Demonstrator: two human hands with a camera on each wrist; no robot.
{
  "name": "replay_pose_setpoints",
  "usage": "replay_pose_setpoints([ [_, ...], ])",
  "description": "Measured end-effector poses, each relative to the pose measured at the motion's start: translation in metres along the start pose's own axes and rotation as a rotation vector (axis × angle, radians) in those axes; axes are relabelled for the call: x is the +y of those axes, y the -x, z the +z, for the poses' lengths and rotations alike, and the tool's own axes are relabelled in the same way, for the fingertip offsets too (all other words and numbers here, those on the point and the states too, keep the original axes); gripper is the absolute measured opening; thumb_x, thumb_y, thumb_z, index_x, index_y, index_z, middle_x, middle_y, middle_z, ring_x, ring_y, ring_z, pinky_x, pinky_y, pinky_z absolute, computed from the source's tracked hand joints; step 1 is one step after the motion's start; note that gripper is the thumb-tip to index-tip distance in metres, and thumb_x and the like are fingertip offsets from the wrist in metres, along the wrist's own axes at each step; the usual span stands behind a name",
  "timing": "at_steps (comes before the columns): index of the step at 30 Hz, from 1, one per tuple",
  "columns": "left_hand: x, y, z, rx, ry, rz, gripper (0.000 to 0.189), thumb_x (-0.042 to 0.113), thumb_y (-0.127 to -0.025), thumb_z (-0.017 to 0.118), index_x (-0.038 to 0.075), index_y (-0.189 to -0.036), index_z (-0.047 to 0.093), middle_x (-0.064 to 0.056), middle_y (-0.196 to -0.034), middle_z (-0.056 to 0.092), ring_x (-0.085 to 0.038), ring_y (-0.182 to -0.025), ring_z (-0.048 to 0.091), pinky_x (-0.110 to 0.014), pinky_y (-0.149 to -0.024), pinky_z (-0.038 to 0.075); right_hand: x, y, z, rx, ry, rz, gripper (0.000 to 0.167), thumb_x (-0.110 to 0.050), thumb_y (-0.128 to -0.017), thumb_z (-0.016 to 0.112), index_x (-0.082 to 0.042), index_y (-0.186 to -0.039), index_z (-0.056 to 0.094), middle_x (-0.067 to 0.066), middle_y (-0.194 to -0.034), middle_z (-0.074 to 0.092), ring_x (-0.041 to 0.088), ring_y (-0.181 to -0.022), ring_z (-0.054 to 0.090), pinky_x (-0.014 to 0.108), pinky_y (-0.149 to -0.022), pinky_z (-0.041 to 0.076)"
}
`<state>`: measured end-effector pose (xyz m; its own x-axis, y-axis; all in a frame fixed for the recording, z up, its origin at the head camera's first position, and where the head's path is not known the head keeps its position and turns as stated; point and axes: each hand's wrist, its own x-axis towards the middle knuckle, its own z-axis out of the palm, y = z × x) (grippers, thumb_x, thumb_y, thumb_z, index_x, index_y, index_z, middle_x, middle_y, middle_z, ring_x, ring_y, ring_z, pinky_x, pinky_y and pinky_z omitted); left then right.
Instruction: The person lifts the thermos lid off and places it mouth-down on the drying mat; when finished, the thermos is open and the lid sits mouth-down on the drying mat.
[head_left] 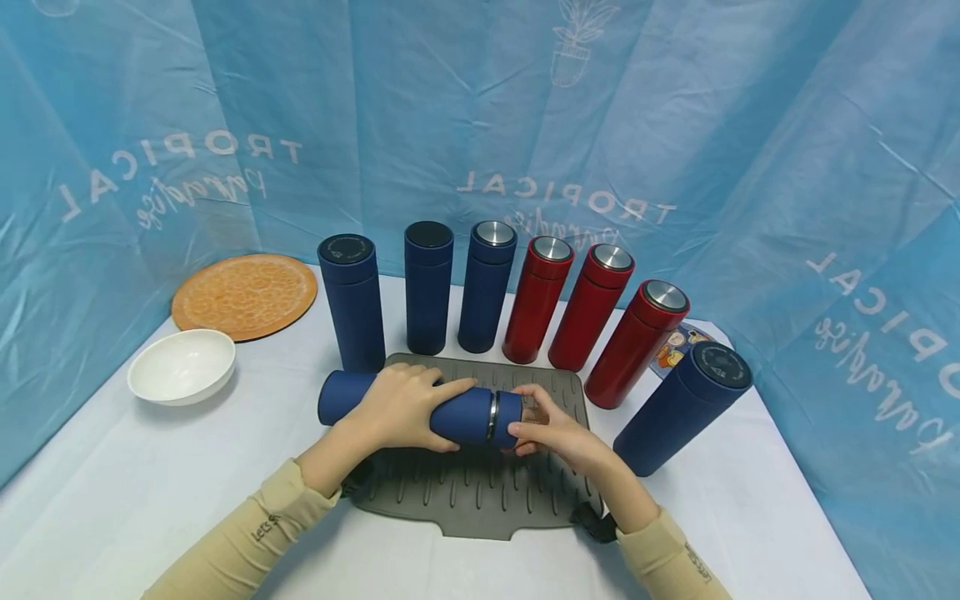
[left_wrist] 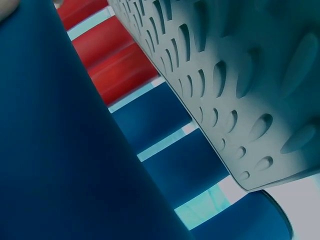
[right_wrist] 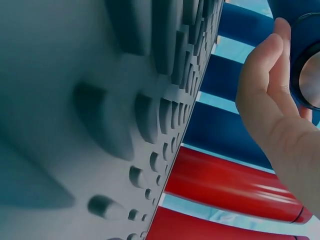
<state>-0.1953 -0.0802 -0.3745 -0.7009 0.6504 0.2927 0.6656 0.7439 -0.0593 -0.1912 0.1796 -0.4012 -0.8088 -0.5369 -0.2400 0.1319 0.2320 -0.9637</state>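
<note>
A dark blue thermos flask [head_left: 463, 419] lies sideways in the air over a grey ridged mat [head_left: 480, 500]. My left hand [head_left: 401, 408] grips its body from above, thumb on the near side. At the other end, my right hand [head_left: 558, 429] holds the blue lid [head_left: 508, 421] between thumb and fingers. A shiny metal ring [head_left: 492, 417] shows between lid and body. The right wrist view shows a silver disc [right_wrist: 311, 82] on the lid's end, with fingers [right_wrist: 265, 65] round its edge. In the left wrist view the flask body [left_wrist: 75, 130] fills the left side.
Upright behind the mat stand several blue flasks [head_left: 429, 292] and three red flasks [head_left: 536, 304]. One more blue flask [head_left: 678, 412] stands at the right, near a patterned item [head_left: 678, 346]. At left are a white bowl [head_left: 182, 367] and a round orange mat [head_left: 243, 296]. Blue curtains surround the table.
</note>
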Motion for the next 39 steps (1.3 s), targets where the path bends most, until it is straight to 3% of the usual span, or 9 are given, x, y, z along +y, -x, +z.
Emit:
replay_pose_setpoints([
  [4, 0.001, -0.001, -0.001, -0.011, 0.003, -0.004, 0.083, 0.067, -0.058, 0.072, 0.03, -0.13, 0.052, -0.006, -0.097, 0.065, -0.023, -0.084, 0.063, -0.042, -0.075, 0.05, 0.0, 0.001, 0.001, 0.015, 0.027, -0.049, 0.066, -0.019, -0.083, 0.066, -0.017, -0.133, 0.023, 0.023, -0.126, 0.036, 0.032, -0.102, 0.055, 0.045, -0.086, 0.048],
  [8, 0.001, 0.0, -0.001, -0.032, 0.001, -0.019, 0.083, 0.067, -0.059, 0.071, 0.031, -0.13, 0.052, -0.005, -0.099, 0.065, -0.023, -0.086, 0.062, -0.043, -0.077, 0.049, 0.0, 0.002, 0.004, 0.028, 0.078, -0.104, 0.071, -0.012, -0.078, 0.072, -0.019, -0.131, 0.025, 0.019, -0.126, 0.034, 0.031, -0.101, 0.054, 0.041, -0.085, 0.048],
  [13, 0.001, 0.0, -0.001, -0.043, 0.002, -0.024, 0.083, 0.067, -0.059, 0.07, 0.031, -0.131, 0.051, -0.005, -0.1, 0.065, -0.024, -0.086, 0.062, -0.043, -0.077, 0.049, -0.002, 0.002, 0.006, 0.03, 0.098, -0.101, 0.077, -0.018, -0.078, 0.073, -0.021, -0.135, 0.021, 0.019, -0.131, 0.03, 0.032, -0.103, 0.053, 0.041, -0.084, 0.049],
  [16, 0.001, 0.0, -0.001, -0.028, -0.002, -0.014, 0.083, 0.068, -0.059, 0.07, 0.03, -0.13, 0.052, -0.005, -0.098, 0.065, -0.023, -0.085, 0.062, -0.042, -0.076, 0.05, -0.004, 0.003, 0.007, 0.034, 0.078, -0.032, 0.067, -0.035, -0.089, 0.058, -0.026, -0.14, 0.015, 0.021, -0.133, 0.028, 0.033, -0.102, 0.054, 0.043, -0.082, 0.051],
  [18, 0.001, 0.0, -0.001, -0.018, -0.005, -0.01, 0.083, 0.068, -0.058, 0.07, 0.03, -0.13, 0.052, -0.005, -0.097, 0.065, -0.023, -0.084, 0.063, -0.041, -0.075, 0.05, -0.006, 0.003, 0.008, 0.048, 0.073, 0.022, 0.061, -0.048, -0.093, 0.043, -0.024, -0.141, 0.014, 0.022, -0.129, 0.036, 0.034, -0.097, 0.058, 0.043, -0.079, 0.052],
  [22, 0.001, 0.0, -0.001, -0.012, -0.003, -0.006, 0.083, 0.067, -0.058, 0.071, 0.03, -0.13, 0.052, -0.005, -0.097, 0.065, -0.023, -0.084, 0.063, -0.042, -0.075, 0.05, -0.009, 0.002, 0.01, 0.074, 0.091, 0.089, 0.064, -0.06, -0.093, 0.025, -0.012, -0.135, 0.021, 0.02, -0.103, 0.061, 0.031, -0.08, 0.067, 0.039, -0.072, 0.054],
  [27, 0.002, 0.0, -0.001, -0.012, 0.004, -0.006, 0.082, 0.067, -0.059, 0.071, 0.03, -0.13, 0.052, -0.005, -0.097, 0.065, -0.024, -0.083, 0.063, -0.043, -0.074, 0.049, -0.009, 0.001, 0.011, 0.092, 0.072, 0.108, 0.057, -0.055, -0.094, 0.034, -0.006, -0.123, 0.029, 0.015, -0.086, 0.067, 0.026, -0.071, 0.068, 0.035, -0.068, 0.054],
  [32, 0.0, 0.002, 0.0, -0.024, 0.022, -0.029, 0.082, 0.067, -0.058, 0.071, 0.031, -0.13, 0.051, -0.005, -0.099, 0.065, -0.023, -0.085, 0.063, -0.043, -0.076, 0.05, -0.01, 0.003, 0.01, 0.099, 0.067, 0.086, 0.054, -0.049, -0.092, 0.041, -0.01, -0.127, 0.026, 0.017, -0.091, 0.066, 0.026, -0.074, 0.068, 0.034, -0.071, 0.054],
  [39, -0.004, 0.004, 0.001, 0.0, 0.042, -0.047, 0.083, 0.068, -0.058, 0.07, 0.03, -0.13, 0.052, -0.003, -0.097, 0.066, -0.021, -0.083, 0.063, -0.039, -0.074, 0.05, -0.012, 0.01, 0.005, 0.095, 0.067, 0.032, 0.056, -0.044, -0.093, 0.04, -0.011, -0.133, 0.019, 0.017, -0.096, 0.065, 0.026, -0.077, 0.068, 0.033, -0.074, 0.052],
])
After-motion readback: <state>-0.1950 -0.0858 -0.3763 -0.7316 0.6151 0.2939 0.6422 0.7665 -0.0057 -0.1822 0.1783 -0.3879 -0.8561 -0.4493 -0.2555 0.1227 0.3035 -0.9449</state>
